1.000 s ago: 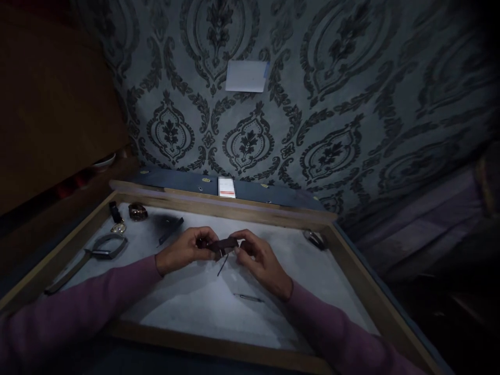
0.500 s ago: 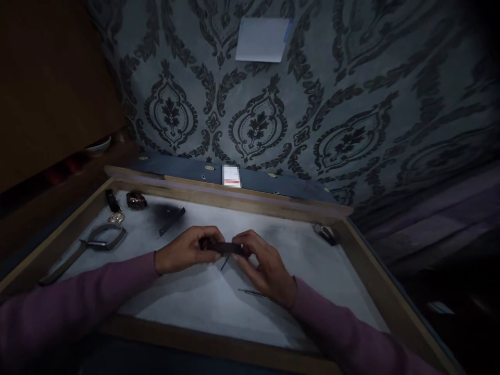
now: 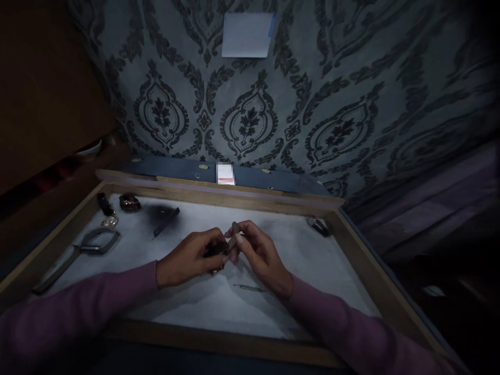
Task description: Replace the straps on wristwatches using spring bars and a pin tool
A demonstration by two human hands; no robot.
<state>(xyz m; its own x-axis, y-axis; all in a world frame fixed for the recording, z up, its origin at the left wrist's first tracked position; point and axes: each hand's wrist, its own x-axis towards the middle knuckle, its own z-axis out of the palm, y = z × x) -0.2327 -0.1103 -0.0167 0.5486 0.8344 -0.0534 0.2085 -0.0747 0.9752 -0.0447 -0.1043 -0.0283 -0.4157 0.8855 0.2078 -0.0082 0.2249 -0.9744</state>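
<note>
My left hand (image 3: 187, 259) is closed around a dark watch (image 3: 217, 250), whose body is mostly hidden in shadow under my fingers. My right hand (image 3: 262, 255) pinches the watch's brownish strap (image 3: 233, 240) between thumb and fingers, its end sticking up. Both hands are close together over the white floor of a shallow wooden tray (image 3: 219, 337). Just below my right hand lies a thin metal tool (image 3: 250, 288). A dark strap piece (image 3: 166, 223) rests beyond my left hand.
At the tray's left lie a grey-strapped watch (image 3: 100, 240), a gold-cased watch (image 3: 109, 221) and a dark, shiny watch (image 3: 129, 203). Another watch (image 3: 318, 226) lies near the right back corner. A small white box (image 3: 225, 174) stands behind the tray, before a patterned wall.
My right hand has turned the strap from lying level to pointing upward. The thin dark piece that hung below the hands no longer shows. The whole view has shifted slightly.
</note>
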